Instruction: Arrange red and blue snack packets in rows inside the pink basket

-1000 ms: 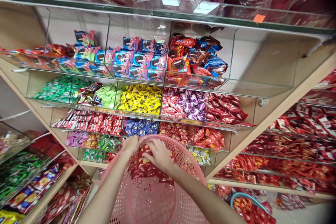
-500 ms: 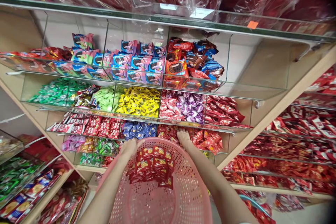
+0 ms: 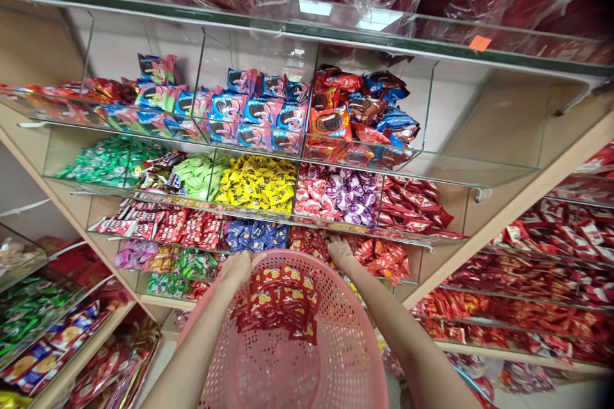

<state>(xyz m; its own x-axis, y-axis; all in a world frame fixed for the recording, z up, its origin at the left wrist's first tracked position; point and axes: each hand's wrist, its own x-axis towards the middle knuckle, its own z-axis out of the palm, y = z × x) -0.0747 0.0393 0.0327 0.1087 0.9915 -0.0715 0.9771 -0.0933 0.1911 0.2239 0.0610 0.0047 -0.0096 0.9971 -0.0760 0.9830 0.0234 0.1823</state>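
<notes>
My left hand (image 3: 238, 266) is closed on the far left rim of a pink perforated plastic basket (image 3: 352, 339). Inside the basket, a heap of dark red candy packets (image 3: 281, 300) with orange print rests against the far wall. Beyond the rim, my right hand (image 3: 340, 250) reaches into a low shelf compartment, its fingers stretched over similar dark red packets (image 3: 309, 243). The fingertips are partly hidden, and no packet shows in that hand. To its right are brighter red packets (image 3: 381, 255); to the left of the dark red ones are blue packets (image 3: 256, 235).
Glass-fronted shelves hold yellow packets (image 3: 256, 182), green candies (image 3: 108, 163) and boxed-in cookie packs (image 3: 259, 112). A glass shelf edge (image 3: 336, 227) runs just above my right hand. More red packets (image 3: 542, 271) fill a rack at the right; another rack (image 3: 81, 358) stands at the left.
The view has shifted slightly, so the shelves sit a little farther right. My right hand has moved slightly right in the picture, still at the dark red packets. My left hand keeps its hold.
</notes>
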